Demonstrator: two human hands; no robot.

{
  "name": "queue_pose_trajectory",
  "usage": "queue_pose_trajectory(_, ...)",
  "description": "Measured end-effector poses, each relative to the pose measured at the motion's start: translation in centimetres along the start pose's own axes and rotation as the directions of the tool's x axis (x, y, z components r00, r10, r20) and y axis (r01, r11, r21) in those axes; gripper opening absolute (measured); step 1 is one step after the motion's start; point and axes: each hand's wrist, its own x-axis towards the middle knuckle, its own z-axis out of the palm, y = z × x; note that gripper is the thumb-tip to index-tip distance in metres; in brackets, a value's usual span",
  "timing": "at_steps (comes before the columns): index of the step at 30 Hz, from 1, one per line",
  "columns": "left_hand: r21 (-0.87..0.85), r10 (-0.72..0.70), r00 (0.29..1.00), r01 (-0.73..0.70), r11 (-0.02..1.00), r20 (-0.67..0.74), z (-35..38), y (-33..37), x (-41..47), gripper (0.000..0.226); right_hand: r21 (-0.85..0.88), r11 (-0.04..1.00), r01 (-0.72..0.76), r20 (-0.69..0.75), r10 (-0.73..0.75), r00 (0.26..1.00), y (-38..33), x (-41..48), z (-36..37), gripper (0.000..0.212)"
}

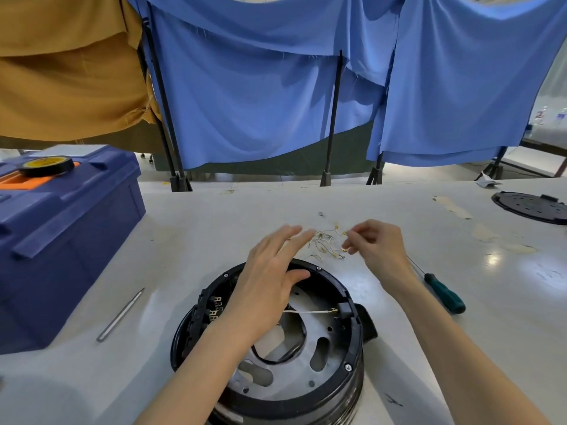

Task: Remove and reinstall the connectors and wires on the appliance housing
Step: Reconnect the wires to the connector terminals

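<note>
The round black appliance housing (343,357) lies open side up at the table's near edge, its grey metal plate showing. One white wire (310,311) with a brass terminal runs across its inside. A loose tangle of white wires with brass terminals (325,243) lies on the table just beyond it. My left hand (273,271) hovers over the housing's far rim, fingers straight and reaching toward the tangle. My right hand (374,243) is at the tangle's right side, fingertips pinched on one wire end.
A blue toolbox (61,240) with a roll of black tape (47,165) on top stands at the left. A metal rod (121,314) lies beside it. A green-handled screwdriver (441,291) lies right of the housing. A black round cover (530,207) sits far right.
</note>
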Motion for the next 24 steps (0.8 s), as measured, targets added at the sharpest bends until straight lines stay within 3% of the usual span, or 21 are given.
queue_pose_trajectory(3,0.105,0.085,0.993,-0.076,0.992,-0.078,-0.4,1.1,0.1,0.055,0.108,0.991,0.080,0.255,-0.106,0.961,-2.6,-2.8,0.5,0.007)
queue_pose_trajectory(7,0.152,-0.045,0.998,0.051,0.987,-0.047,-0.5,1.8,-1.0,0.028,0.203,0.975,0.085,0.399,-0.161,0.903,-3.7,-5.6,0.9,0.010)
queue_pose_trajectory(13,-0.017,-0.146,0.989,0.146,0.989,-0.025,-0.8,1.7,-1.9,0.019,0.276,0.959,0.061,0.413,-0.175,0.894,-3.4,-6.8,0.7,0.015)
queue_pose_trajectory(20,0.093,-0.110,0.991,0.116,0.989,-0.070,-1.1,2.3,-2.4,0.016,0.281,0.956,0.080,0.388,-0.189,0.902,-2.5,-7.0,0.7,0.020)
queue_pose_trajectory(24,-0.056,-0.165,0.986,0.164,0.985,-0.023,-1.1,2.4,-2.7,0.010,0.264,0.958,0.107,0.294,-0.186,0.938,-2.0,-6.9,0.8,0.020)
